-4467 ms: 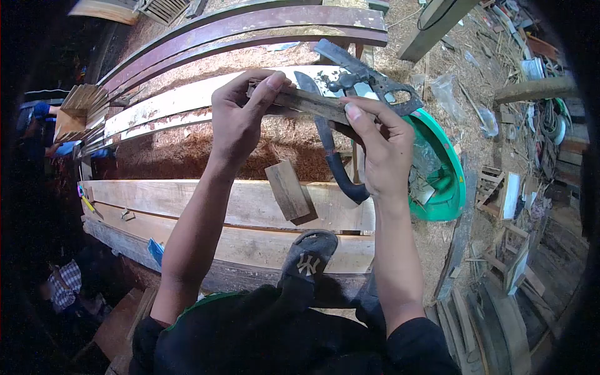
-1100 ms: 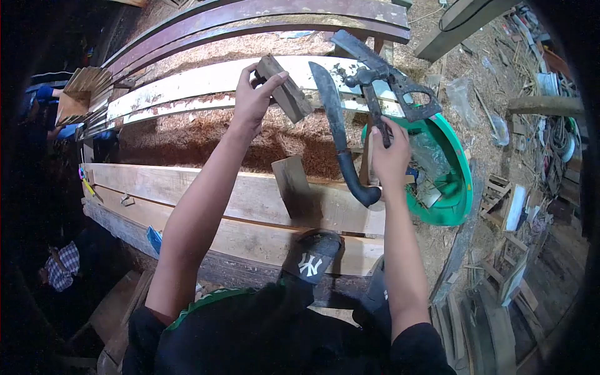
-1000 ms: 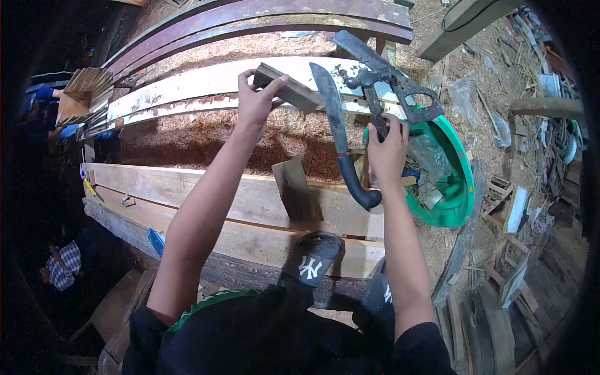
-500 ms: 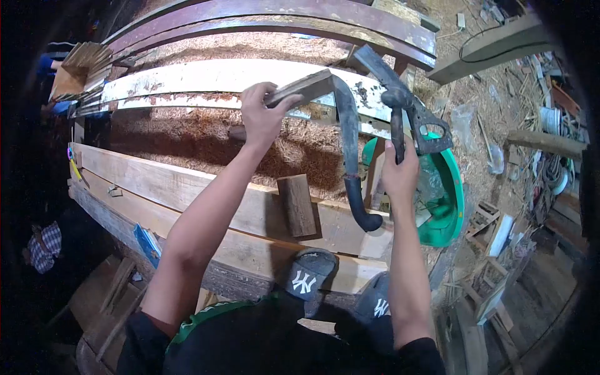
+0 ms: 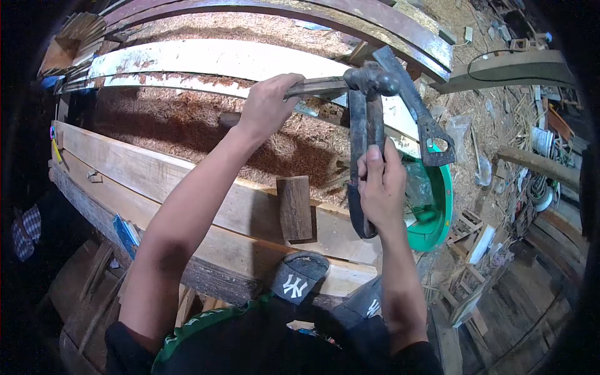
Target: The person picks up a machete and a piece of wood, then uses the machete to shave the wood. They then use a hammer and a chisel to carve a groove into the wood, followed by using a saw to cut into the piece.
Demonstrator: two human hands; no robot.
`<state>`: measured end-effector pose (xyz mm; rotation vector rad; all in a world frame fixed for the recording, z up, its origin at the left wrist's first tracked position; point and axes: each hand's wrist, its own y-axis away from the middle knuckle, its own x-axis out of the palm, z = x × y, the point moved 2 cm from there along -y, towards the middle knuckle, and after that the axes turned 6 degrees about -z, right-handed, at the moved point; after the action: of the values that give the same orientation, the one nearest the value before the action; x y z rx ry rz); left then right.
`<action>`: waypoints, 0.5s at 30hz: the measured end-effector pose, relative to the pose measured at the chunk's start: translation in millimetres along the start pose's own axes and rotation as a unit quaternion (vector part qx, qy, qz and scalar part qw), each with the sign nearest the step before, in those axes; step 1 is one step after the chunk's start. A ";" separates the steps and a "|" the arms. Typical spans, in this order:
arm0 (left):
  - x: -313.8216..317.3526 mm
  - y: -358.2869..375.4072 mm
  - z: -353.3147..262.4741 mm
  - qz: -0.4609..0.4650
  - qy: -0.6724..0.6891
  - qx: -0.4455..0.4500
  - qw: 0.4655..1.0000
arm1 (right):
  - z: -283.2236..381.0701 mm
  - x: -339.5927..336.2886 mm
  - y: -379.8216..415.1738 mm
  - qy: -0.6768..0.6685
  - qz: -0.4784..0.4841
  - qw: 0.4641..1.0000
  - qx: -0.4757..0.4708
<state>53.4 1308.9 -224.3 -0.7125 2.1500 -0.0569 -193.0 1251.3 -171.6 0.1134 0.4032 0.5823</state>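
My left hand (image 5: 267,107) is closed on a narrow wooden piece (image 5: 319,85), held out over the sawdust. My right hand (image 5: 382,194) grips the dark handle of a hammer (image 5: 374,82), whose head overlaps the far end of the wooden piece. Behind the hammer handle hangs a long dark blade (image 5: 358,128) with a curved black handle (image 5: 357,215); what supports it is hidden. To the right, a handsaw (image 5: 415,109) lies aslant above a green basin (image 5: 445,212). A short wood block (image 5: 294,209) rests on the planks below my hands.
Long pale planks (image 5: 137,156) cross in front of me, with my slippered feet (image 5: 300,275) at the near edge. Beyond are a white board (image 5: 206,59) and a reddish beam (image 5: 300,11). Sawdust (image 5: 181,128) covers the ground. At far left is a person in a checked shirt (image 5: 26,231).
The hammer has swung left, its head now over the wooden piece's end. My right hand has moved left and down, while my left hand has shifted slightly right and up.
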 end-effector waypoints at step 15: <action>-0.7 1.7 1.9 -0.003 0.046 0.001 0.999 | 20.9 24.9 -12.4 0.118 -0.033 0.990 -0.067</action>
<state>54.4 1311.1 -225.5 -0.7272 2.2345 -0.0964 -159.4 1255.1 -163.6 -0.0984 0.5928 0.5578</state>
